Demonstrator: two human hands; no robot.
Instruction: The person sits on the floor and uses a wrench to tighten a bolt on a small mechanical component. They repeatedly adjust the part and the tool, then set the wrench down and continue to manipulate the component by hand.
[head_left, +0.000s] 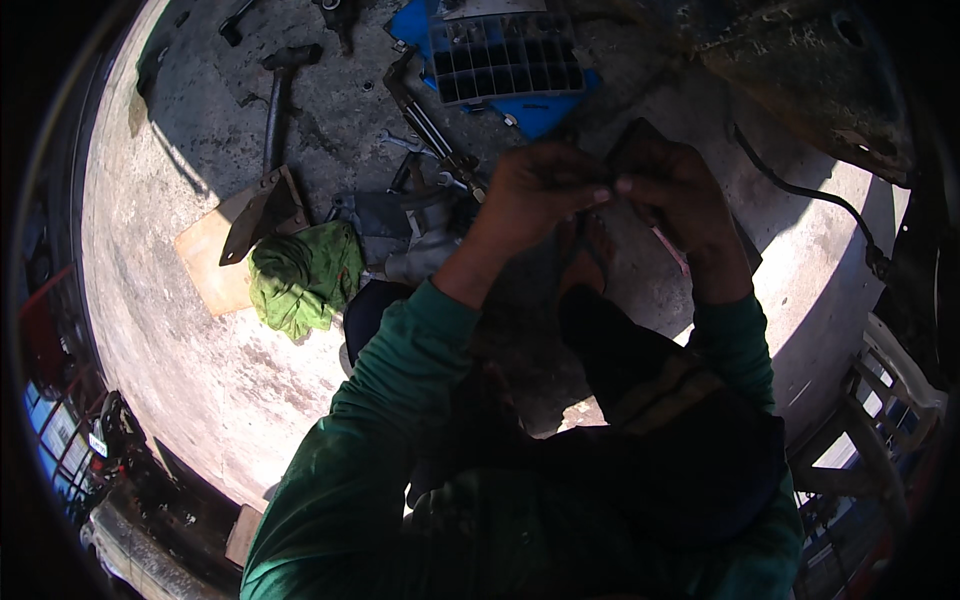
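The green sleeves are stretching in from the near edge, passing dark trousers with a pale band crossing one leg. Over on the left, a crumpled green cloth is lying on the concrete floor, overlapping a tan board, and a dark metal plate is resting on that board's right side. Right of the cloth, a grey metal tool is sitting near the left forearm.

Now the hands! The left hand and the right hand are meeting just right of the middle, thumb tips coming almost together, fingers curling inward. Each grip is forming a pinch, but shadow is swallowing the spot between the tips; whether anything is being clamped there, one cannot tell. A dark flat piece is showing just beyond the right hand; contact is impossible to judge.

Farther out, a wrench is lying beside a long metal torch, and a hammer is stretching out on the left. Beyond the hands, a compartment box is resting on a blue sheet. On the right, a black cable is curving below a worn metal panel.
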